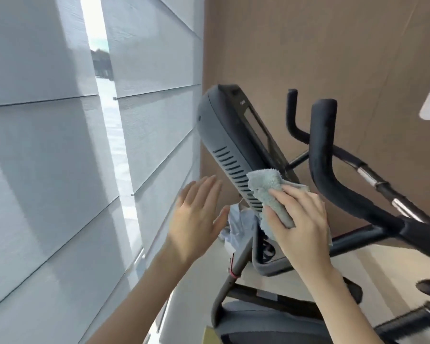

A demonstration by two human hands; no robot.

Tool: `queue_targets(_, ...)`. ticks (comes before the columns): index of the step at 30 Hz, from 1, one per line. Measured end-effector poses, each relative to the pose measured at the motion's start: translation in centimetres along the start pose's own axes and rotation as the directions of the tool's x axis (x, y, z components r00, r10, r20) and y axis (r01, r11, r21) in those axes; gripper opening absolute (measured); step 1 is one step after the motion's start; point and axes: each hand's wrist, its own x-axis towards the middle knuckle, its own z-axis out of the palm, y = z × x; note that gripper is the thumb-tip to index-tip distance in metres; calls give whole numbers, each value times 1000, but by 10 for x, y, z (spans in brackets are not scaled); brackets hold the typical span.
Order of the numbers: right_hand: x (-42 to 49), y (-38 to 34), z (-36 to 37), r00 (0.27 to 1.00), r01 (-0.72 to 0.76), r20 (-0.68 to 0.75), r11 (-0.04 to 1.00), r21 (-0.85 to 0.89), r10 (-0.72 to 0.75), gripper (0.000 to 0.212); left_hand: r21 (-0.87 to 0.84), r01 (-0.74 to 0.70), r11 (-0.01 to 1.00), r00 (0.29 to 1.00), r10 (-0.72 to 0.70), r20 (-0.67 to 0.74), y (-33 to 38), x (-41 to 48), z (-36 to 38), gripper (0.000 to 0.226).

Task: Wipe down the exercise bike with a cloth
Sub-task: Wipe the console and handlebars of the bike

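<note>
Grey cloth (271, 192) under right hand (301, 219)'s closed grip, against console (224, 135).

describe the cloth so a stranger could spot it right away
Find the bike's console, the grey slab leaning beside the window blinds. At its lower end, over the vent slots, the right hand presses the cloth. It is the only fluffy, pale grey-green thing there.

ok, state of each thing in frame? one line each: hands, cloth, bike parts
left hand: open, flat, empty, off the bike
right hand: pressing the cloth to the console
cloth: grey-green, bunched, against the console's lower vented back
console: tilted, screen dark
handlebars: black, untouched by either hand
</note>
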Motion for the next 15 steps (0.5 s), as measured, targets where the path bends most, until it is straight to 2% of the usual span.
queue_targets(3, 19, 1, -7, 997, -7, -75, 990, -142, -4, 25, -70, -85, 994, 995, 81, -64, -7, 29, 11, 46)
queue_targets(8, 57, 18, -29, 985, 28, -149, 925, -378, -90, 22, -114, -203, 972, 977, 193, -93, -9, 72, 37, 50)
queue_targets(12, 91, 33, -44, 976, 56, -164, 888, -457, -146, 23, -69, -197, 978, 973, 186, -139, -10, 86, 59, 50)
queue_targets(15, 116, 44, -44, 964, 140, -129, 859, -493, -231, 23, -48, -194, 980, 964, 182, -194, -6, 88, 74, 47)
